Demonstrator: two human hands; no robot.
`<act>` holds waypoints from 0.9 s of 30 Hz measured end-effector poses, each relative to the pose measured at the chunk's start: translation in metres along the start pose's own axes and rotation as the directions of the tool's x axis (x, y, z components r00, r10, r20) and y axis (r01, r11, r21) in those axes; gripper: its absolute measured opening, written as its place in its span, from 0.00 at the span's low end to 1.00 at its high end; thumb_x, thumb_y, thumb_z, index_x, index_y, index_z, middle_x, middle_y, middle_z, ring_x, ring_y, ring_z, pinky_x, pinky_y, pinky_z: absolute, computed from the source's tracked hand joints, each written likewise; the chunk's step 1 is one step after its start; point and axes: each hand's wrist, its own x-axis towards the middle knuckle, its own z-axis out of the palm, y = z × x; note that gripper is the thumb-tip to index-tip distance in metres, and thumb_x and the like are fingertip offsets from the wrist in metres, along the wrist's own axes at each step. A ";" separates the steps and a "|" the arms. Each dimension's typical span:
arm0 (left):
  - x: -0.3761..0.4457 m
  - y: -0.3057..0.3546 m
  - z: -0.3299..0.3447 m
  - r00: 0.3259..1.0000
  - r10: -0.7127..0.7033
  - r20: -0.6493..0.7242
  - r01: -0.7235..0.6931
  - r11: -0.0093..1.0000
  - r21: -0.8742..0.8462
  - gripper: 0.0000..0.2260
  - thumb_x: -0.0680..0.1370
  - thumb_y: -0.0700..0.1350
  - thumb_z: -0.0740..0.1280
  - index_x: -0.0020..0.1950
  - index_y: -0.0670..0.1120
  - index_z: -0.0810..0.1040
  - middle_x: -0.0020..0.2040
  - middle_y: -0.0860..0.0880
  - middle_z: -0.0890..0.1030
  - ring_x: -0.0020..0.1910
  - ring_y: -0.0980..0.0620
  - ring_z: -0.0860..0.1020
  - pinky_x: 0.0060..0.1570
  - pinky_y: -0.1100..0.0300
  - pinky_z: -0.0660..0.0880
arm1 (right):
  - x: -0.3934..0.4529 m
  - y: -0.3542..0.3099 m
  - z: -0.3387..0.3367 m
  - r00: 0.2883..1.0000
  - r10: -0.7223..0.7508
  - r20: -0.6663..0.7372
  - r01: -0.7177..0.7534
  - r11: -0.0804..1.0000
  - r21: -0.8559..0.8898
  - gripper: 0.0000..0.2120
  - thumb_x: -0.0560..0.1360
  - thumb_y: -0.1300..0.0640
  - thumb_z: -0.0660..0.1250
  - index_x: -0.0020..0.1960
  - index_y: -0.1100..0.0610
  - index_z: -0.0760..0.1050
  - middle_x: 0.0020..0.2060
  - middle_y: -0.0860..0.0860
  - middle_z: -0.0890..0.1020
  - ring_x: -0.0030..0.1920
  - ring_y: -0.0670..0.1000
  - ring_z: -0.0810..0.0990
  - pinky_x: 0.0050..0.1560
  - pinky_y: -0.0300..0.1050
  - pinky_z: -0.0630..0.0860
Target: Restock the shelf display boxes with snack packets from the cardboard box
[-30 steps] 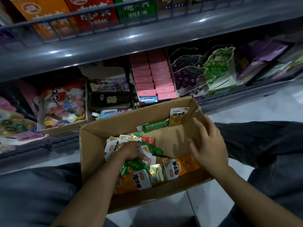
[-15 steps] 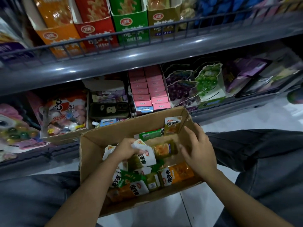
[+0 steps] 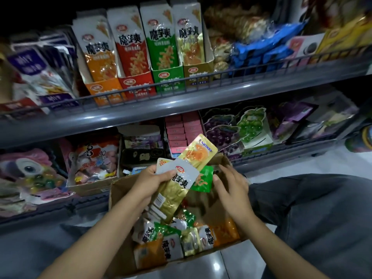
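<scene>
My left hand grips a bunch of gold snack packets, lifted above the cardboard box that sits between my knees. My right hand hovers over the box's right side with relaxed fingers, its fingertips beside a green packet in the bunch. More orange, green and gold packets lie loose in the box's near end. On the upper shelf stand four display boxes in a row: orange, red, green and gold.
A wire rail runs along the upper shelf's front. Blue bags and purple packs flank the display boxes. The lower shelf holds pink boxes, grape-shaped packs and a candy bag. My knees lie on either side of the box.
My left hand has lifted a bunch of packets out of the box. The view has tilted up, bringing the upper-shelf display boxes into sight. My right hand stayed near the box's right wall.
</scene>
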 end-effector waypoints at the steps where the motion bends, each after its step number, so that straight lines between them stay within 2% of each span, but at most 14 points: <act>1: -0.004 0.002 0.000 1.000 -0.009 -0.003 0.009 0.999 -0.049 0.08 0.72 0.36 0.71 0.50 0.39 0.80 0.45 0.41 0.85 0.35 0.48 0.83 0.38 0.56 0.81 | -0.001 -0.011 -0.002 0.998 0.034 0.046 -0.042 0.984 0.175 0.33 0.75 0.32 0.54 0.72 0.50 0.65 0.71 0.49 0.68 0.72 0.49 0.63 0.71 0.48 0.58; 3: -0.013 0.003 0.000 1.000 -0.030 -0.004 0.030 0.994 -0.109 0.08 0.72 0.36 0.71 0.51 0.39 0.80 0.46 0.40 0.84 0.36 0.47 0.83 0.40 0.55 0.81 | -0.004 -0.030 -0.003 0.977 0.096 0.192 -0.174 0.878 0.446 0.35 0.72 0.34 0.57 0.74 0.49 0.60 0.71 0.47 0.67 0.70 0.46 0.64 0.68 0.43 0.61; 5: -0.020 0.002 0.003 0.998 -0.055 0.008 0.055 0.987 -0.153 0.08 0.73 0.36 0.70 0.51 0.38 0.80 0.45 0.39 0.84 0.36 0.46 0.83 0.39 0.54 0.81 | 0.000 -0.038 -0.001 0.958 0.123 0.260 -0.247 0.818 0.520 0.40 0.67 0.35 0.61 0.75 0.47 0.57 0.72 0.47 0.65 0.70 0.48 0.64 0.69 0.45 0.61; 7: -0.027 0.000 0.008 0.996 -0.088 0.031 0.093 0.973 -0.210 0.09 0.73 0.36 0.69 0.52 0.37 0.80 0.44 0.39 0.84 0.34 0.46 0.83 0.37 0.55 0.81 | 0.007 -0.043 0.000 0.941 0.132 0.313 -0.287 0.801 0.526 0.43 0.64 0.35 0.67 0.74 0.46 0.58 0.69 0.48 0.69 0.67 0.50 0.70 0.68 0.49 0.66; 9: -0.030 -0.004 0.012 0.993 -0.115 0.029 0.118 0.955 -0.272 0.11 0.72 0.37 0.70 0.54 0.37 0.79 0.45 0.38 0.84 0.34 0.45 0.83 0.34 0.55 0.81 | 0.014 -0.047 0.003 0.921 0.139 0.364 -0.337 0.755 0.563 0.42 0.61 0.39 0.75 0.70 0.46 0.62 0.62 0.47 0.77 0.57 0.47 0.79 0.60 0.45 0.74; 10: -0.030 -0.007 0.014 0.992 -0.123 0.014 0.122 0.948 -0.295 0.13 0.70 0.37 0.71 0.54 0.37 0.80 0.44 0.38 0.84 0.35 0.45 0.83 0.33 0.56 0.80 | 0.016 -0.048 0.006 0.920 0.137 0.366 -0.340 0.742 0.578 0.40 0.62 0.45 0.77 0.69 0.47 0.64 0.57 0.47 0.80 0.52 0.44 0.81 0.53 0.40 0.77; 12: -0.031 -0.010 0.016 0.991 -0.137 -0.008 0.126 0.934 -0.333 0.14 0.69 0.37 0.72 0.54 0.37 0.80 0.42 0.40 0.85 0.34 0.45 0.84 0.31 0.56 0.79 | 0.020 -0.050 0.012 0.923 0.117 0.365 -0.326 0.740 0.588 0.34 0.65 0.58 0.78 0.66 0.50 0.66 0.52 0.47 0.81 0.46 0.42 0.82 0.41 0.32 0.77; 13: -0.031 -0.010 0.017 0.989 -0.145 -0.015 0.130 0.926 -0.355 0.13 0.70 0.37 0.72 0.55 0.37 0.79 0.41 0.40 0.85 0.34 0.45 0.83 0.30 0.56 0.79 | 0.022 -0.051 0.016 0.922 0.106 0.372 -0.322 0.744 0.586 0.33 0.66 0.62 0.77 0.66 0.52 0.66 0.52 0.48 0.80 0.46 0.44 0.81 0.38 0.31 0.76; 16: -0.028 -0.011 0.015 0.980 -0.199 -0.029 0.172 0.905 -0.388 0.14 0.71 0.36 0.72 0.56 0.37 0.78 0.41 0.39 0.84 0.32 0.45 0.83 0.28 0.56 0.79 | 0.025 -0.056 0.025 0.915 0.099 0.390 -0.333 0.730 0.597 0.31 0.65 0.66 0.77 0.63 0.55 0.67 0.54 0.54 0.80 0.48 0.51 0.81 0.39 0.36 0.79; 18: -0.026 -0.011 0.013 0.972 -0.235 -0.025 0.205 0.893 -0.401 0.17 0.70 0.37 0.73 0.58 0.37 0.78 0.43 0.39 0.84 0.35 0.44 0.84 0.31 0.54 0.79 | 0.026 -0.057 0.031 0.927 0.098 0.363 -0.319 0.717 0.620 0.30 0.65 0.67 0.76 0.61 0.54 0.67 0.54 0.56 0.80 0.49 0.53 0.81 0.39 0.38 0.79; 20: -0.025 -0.010 0.011 0.962 -0.273 0.026 0.257 0.864 -0.432 0.22 0.67 0.40 0.75 0.60 0.37 0.78 0.48 0.37 0.84 0.42 0.42 0.84 0.38 0.51 0.80 | 0.028 -0.057 0.039 0.932 0.086 0.351 -0.306 0.706 0.638 0.29 0.67 0.67 0.75 0.62 0.53 0.67 0.55 0.56 0.80 0.51 0.54 0.82 0.44 0.42 0.80; 24: -0.024 -0.006 0.006 0.955 -0.286 0.077 0.286 0.826 -0.486 0.23 0.66 0.41 0.76 0.60 0.38 0.78 0.58 0.37 0.80 0.57 0.40 0.79 0.56 0.44 0.76 | 0.030 -0.056 0.052 0.928 0.044 0.369 -0.291 0.704 0.648 0.26 0.71 0.64 0.73 0.63 0.49 0.66 0.56 0.56 0.81 0.54 0.55 0.82 0.54 0.50 0.79; 25: -0.024 -0.006 0.005 0.954 -0.282 0.100 0.294 0.814 -0.500 0.22 0.67 0.40 0.75 0.60 0.38 0.78 0.58 0.36 0.80 0.57 0.39 0.79 0.56 0.44 0.76 | 0.032 -0.056 0.054 0.926 0.035 0.375 -0.291 0.699 0.653 0.26 0.71 0.64 0.73 0.63 0.48 0.67 0.56 0.56 0.81 0.54 0.56 0.82 0.55 0.53 0.79; 27: -0.024 -0.004 0.002 0.953 -0.260 0.154 0.302 0.796 -0.526 0.16 0.72 0.38 0.70 0.58 0.38 0.78 0.55 0.36 0.81 0.51 0.40 0.82 0.50 0.46 0.79 | 0.035 -0.057 0.055 0.921 0.032 0.388 -0.307 0.672 0.673 0.26 0.71 0.65 0.72 0.63 0.48 0.67 0.55 0.57 0.81 0.53 0.59 0.82 0.56 0.58 0.78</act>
